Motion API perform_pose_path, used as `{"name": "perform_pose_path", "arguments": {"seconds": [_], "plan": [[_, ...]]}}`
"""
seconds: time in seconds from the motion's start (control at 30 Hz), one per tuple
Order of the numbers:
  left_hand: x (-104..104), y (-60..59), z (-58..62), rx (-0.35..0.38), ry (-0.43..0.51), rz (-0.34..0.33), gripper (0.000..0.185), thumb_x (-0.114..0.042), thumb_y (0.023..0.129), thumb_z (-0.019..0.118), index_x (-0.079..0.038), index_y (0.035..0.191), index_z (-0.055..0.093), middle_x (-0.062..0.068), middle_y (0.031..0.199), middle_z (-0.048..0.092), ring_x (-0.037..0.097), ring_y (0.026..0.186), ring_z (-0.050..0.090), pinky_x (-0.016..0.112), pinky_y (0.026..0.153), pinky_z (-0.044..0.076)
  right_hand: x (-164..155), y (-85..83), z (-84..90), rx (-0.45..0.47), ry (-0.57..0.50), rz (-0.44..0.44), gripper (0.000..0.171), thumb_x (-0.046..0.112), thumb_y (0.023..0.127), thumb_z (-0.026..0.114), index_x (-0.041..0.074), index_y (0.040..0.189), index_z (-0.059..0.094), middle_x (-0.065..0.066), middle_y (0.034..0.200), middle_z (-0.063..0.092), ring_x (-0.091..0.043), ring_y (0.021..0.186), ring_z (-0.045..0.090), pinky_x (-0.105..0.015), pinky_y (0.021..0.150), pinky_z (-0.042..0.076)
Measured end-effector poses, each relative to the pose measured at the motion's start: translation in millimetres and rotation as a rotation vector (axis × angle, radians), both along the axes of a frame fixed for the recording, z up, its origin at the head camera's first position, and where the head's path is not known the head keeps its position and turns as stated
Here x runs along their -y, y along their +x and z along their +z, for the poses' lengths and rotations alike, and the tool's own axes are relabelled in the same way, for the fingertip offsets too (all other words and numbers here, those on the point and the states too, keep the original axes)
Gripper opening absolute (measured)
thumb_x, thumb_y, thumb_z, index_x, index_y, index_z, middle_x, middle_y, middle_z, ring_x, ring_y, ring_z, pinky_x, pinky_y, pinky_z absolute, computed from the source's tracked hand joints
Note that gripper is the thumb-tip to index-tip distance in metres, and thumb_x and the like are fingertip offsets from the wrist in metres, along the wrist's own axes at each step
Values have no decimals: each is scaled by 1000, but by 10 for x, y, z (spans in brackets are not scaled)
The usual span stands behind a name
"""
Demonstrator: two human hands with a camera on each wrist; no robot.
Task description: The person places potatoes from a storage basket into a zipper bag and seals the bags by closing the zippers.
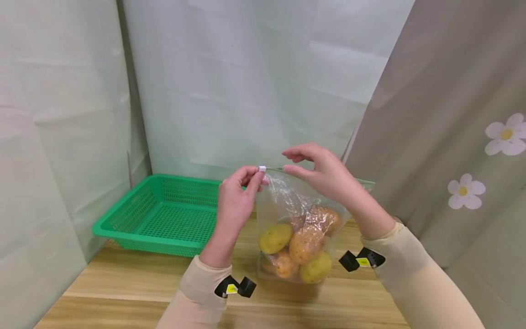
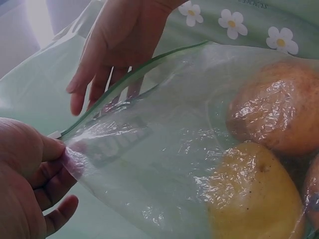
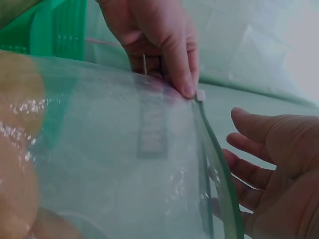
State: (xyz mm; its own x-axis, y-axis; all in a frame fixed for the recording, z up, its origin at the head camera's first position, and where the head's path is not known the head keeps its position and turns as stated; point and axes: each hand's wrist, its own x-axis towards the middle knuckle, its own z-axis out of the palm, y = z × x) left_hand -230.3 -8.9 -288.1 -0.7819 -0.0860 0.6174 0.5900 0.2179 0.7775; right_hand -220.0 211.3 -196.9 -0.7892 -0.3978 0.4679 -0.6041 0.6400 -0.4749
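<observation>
A clear plastic slider bag (image 1: pixel 279 194) stands on the table with several potatoes (image 1: pixel 307 244) inside, some yellow and some brownish orange. Along its top runs a green zip edge (image 3: pixel 227 184), with a small white slider (image 1: pixel 262 168) at the left end. My left hand (image 1: pixel 237 198) pinches the bag's upper left corner, just below the slider. Over the top edge is my right hand (image 1: pixel 324 173), its thumb apart from the outstretched fingers. In the right wrist view, those fingertips lie beside the zip edge, partly behind it; whether they touch it I cannot tell.
To the left of the bag, a green perforated plastic basket (image 1: pixel 156 246) rests on the wooden table (image 1: pixel 135 283). Pale cloth (image 1: pixel 255 82) hangs behind and at the left. A greyish curtain (image 1: pixel 423 114) with white flowers hangs at the right.
</observation>
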Motion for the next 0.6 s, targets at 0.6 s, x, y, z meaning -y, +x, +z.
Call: {"name": "perform_pose_path", "arguments": {"seconds": [0.6], "plan": [[-18,-40,-11,-12,-29,-14,11,-17,109,73,-9,110,80,0,93,82,19,81,75,29,66,54,333,-152,-34,32,46,46,24,19,106,79,11,128,81,-1,118,78,-22,119,70,-52,108,54]]}}
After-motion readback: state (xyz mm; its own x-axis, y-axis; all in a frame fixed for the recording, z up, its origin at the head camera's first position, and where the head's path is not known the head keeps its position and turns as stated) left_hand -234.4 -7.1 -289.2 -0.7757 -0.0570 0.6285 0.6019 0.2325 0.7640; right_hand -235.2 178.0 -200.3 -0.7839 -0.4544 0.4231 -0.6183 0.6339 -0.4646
